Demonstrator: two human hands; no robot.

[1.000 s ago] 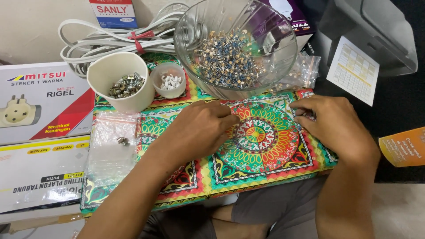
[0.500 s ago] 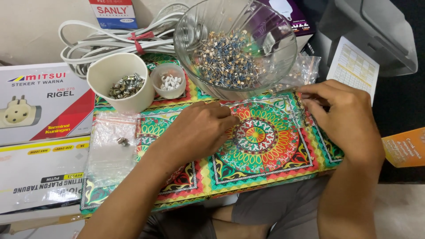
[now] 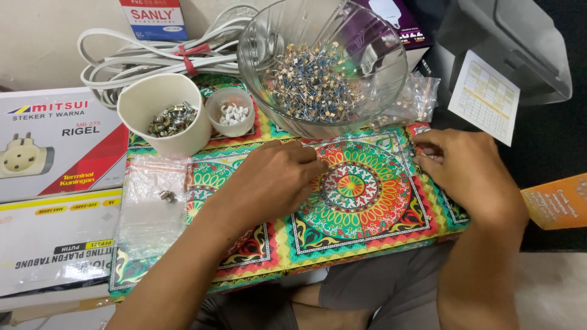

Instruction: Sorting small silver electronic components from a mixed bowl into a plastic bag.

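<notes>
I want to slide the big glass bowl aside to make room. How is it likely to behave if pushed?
The glass bowl looks thick-walled, so probably heavy and stiff, yet breakable if knocked. It sits on the patterned mat, which may drag. The small components heaped inside would likely shift or rattle.

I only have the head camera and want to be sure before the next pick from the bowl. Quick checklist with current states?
1. Glass bowl upright on the patterned board, still holding small parts: ok.
2. Left hand resting on the board, clear of the bowl: ok.
3. Right hand at the board's right edge; whether it holds a part: cannot tell.
4. White cup with metal pieces upright: ok.
5. Small tub of white pieces upright beside the cup: ok.
</notes>
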